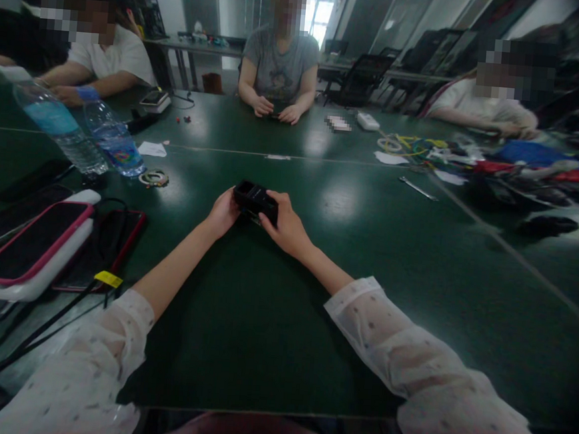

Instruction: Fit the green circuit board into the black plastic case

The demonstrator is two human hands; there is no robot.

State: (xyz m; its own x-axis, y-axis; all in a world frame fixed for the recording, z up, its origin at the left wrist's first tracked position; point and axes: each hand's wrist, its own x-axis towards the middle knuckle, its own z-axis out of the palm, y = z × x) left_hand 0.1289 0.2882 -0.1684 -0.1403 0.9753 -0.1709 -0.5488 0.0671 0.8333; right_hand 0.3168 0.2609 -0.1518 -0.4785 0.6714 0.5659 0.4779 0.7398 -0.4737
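A small black box-shaped device (255, 199) is held just over the green table, in front of me. One end has a dark square recess, and pale marks too small to read run along its top. My left hand (223, 213) grips the left end, its fingers mostly hidden behind the device. On the other end, my right hand (289, 225) has its thumb at the near side and its fingers over the top. What kind of device it is, I cannot make out.
Phones, one pink-cased (37, 242), lie at left with black cables. Two water bottles (63, 129) stand behind them, near a small cable coil (153, 177). A wrench (418, 188) and tangled wires (410, 145) lie to the right. Three people sit around the table (269, 349).
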